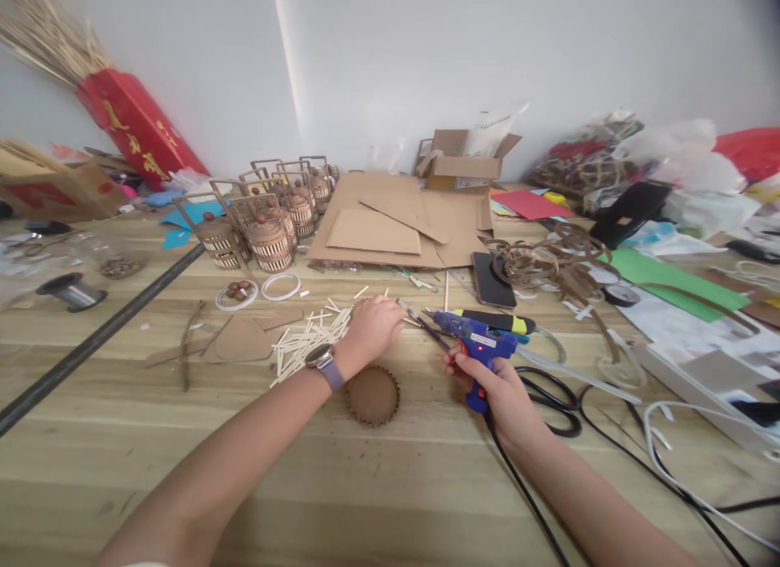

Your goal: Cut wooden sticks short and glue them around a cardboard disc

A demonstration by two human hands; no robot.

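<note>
Currently the right hand point(495, 388) is wrapping the handle of the blue glue gun point(475, 344) in a closed grip. The nozzle is pointing toward 10 o'clock, so it is sitting just beside the thin stick point(407, 309). The left hand point(373, 327) is pinching that stick in a nearly closed fingertip grip and offering its free end at 3 o'clock to the nozzle. The round cardboard disc point(373, 395) is lying flat on the tabletop point(390, 486) at 6 o'clock of the left hand, within easy reach. The loose stick pile point(305, 339) is lying at 9 o'clock, handy for that hand. The gun's cord point(524, 486) is trailing toward 5 o'clock, away from the work.
</note>
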